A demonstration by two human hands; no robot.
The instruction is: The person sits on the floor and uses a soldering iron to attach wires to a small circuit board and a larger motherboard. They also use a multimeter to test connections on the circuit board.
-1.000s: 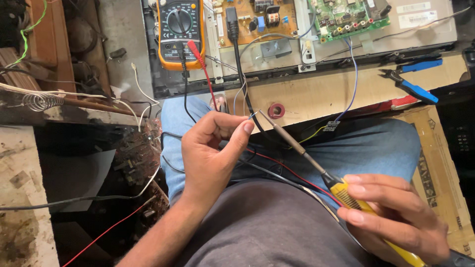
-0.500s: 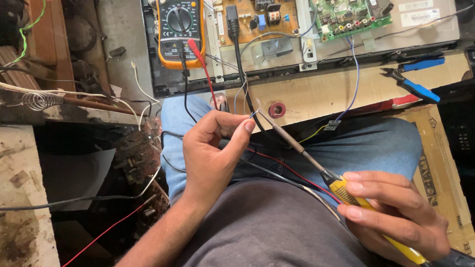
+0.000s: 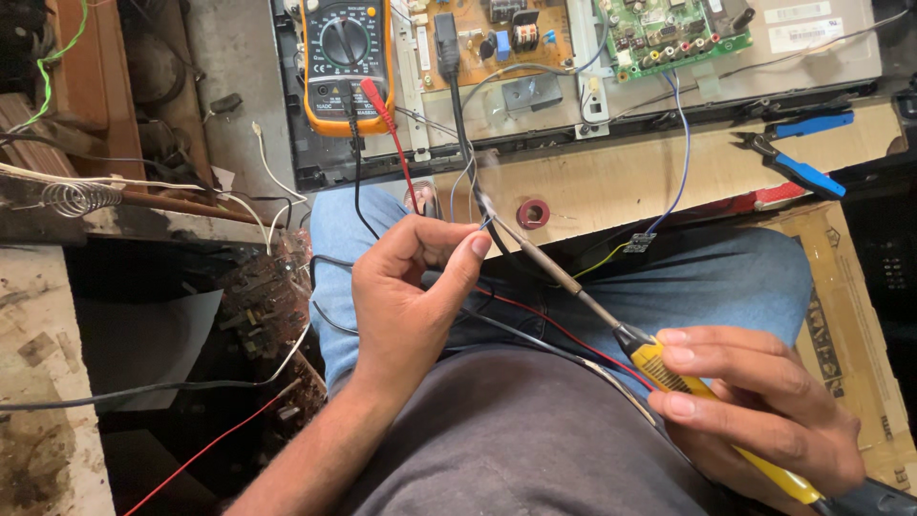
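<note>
The soldering iron [image 3: 611, 320] lay slantwise across the person's lap, its yellow handle gripped in the right hand [image 3: 764, 406] and its long metal tip reaching up and leftward to end just beside the left fingers. The right fingers [image 3: 702, 355] were curled shut around the handle, thumb underneath, with the wrist low at the lower right. The left hand [image 3: 411, 296] was raised from the forearm with the palm turned inward, and its thumb and forefinger [image 3: 457, 256] were pinched closed on a thin wire [image 3: 482, 222] right where the iron's tip met it; a faint wisp of smoke rose just above that pinch.

Beyond the left fingers, one small red ring-shaped roll [image 3: 532, 212] sat on the wooden counter [image 3: 669, 172]. Farther out lay one orange-cased multimeter [image 3: 346, 59] with two probe leads, one red [image 3: 396, 143] and one black [image 3: 355, 182], trailing down towards the left hand. To the right of the meter were two circuit boards, one brown [image 3: 487, 33] and one green [image 3: 669, 33], on a grey chassis. One pair of blue-handled pliers [image 3: 798, 153] rested well above the right fingers. One coiled wire spring [image 3: 76, 198] stood far out to the left of the left hand.
</note>
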